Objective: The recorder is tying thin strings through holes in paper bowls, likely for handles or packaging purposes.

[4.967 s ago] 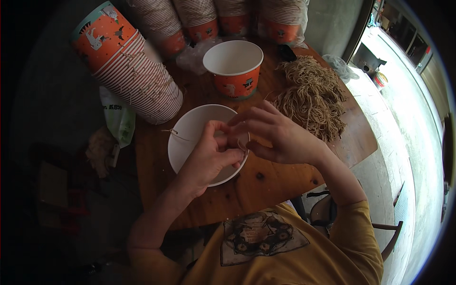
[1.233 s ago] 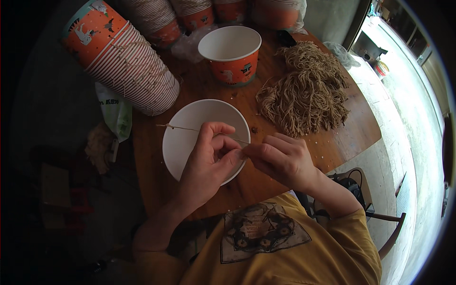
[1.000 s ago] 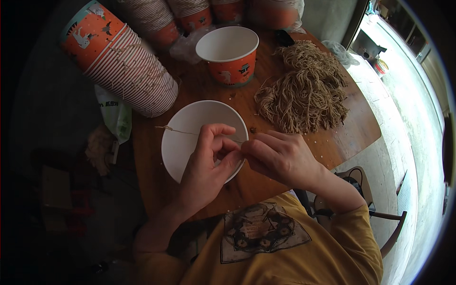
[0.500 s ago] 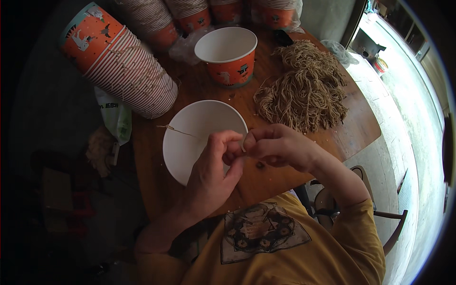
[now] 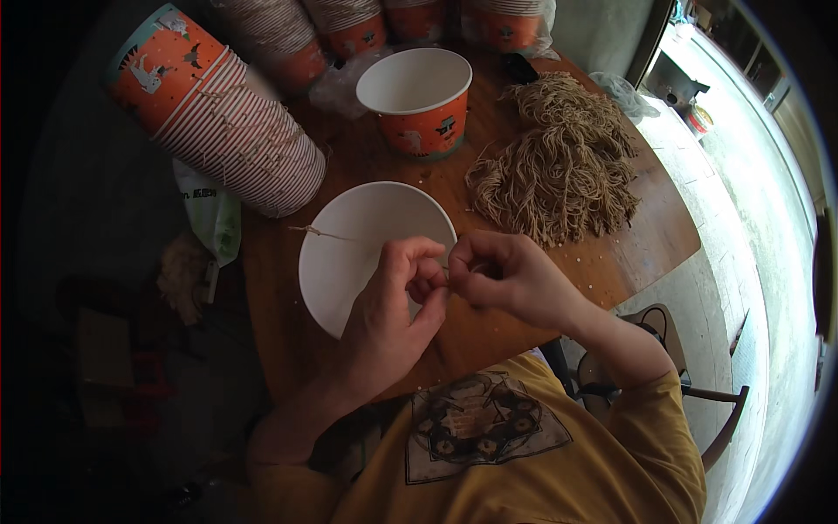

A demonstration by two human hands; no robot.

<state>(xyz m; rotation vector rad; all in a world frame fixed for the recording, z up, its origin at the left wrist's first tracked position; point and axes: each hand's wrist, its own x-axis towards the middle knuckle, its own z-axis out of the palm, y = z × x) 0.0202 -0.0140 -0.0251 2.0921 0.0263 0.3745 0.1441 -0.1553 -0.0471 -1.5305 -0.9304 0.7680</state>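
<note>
A white paper bucket [image 5: 323, 271] stands in front of me on the table, its mouth tilted up toward me. A thin tan string [image 5: 325, 233] with a knotted end at the bucket's left rim runs across its mouth toward my fingers. My left hand [image 5: 388, 306] is over the bucket's right side, fingers curled and thumb pressed in. Beside it, at the right rim, my right hand [image 5: 506, 275] pinches with thumb and forefinger. The fingertips of both hands meet around the string, and its end is mostly hidden between them.
A tangled heap of tan strings [image 5: 567, 166] lies on the wooden table [image 5: 642, 249] at right. Behind stands an orange paper bucket [image 5: 428, 131]. A leaning stack of stringed buckets [image 5: 236, 131] is at left, and wrapped bucket stacks [image 5: 349, 35] line the back. A chair [image 5: 724, 419] stands at right.
My right hand has turned slightly and its fingers have curled into a rounder pinch. My left hand and the bucket have hardly moved.
</note>
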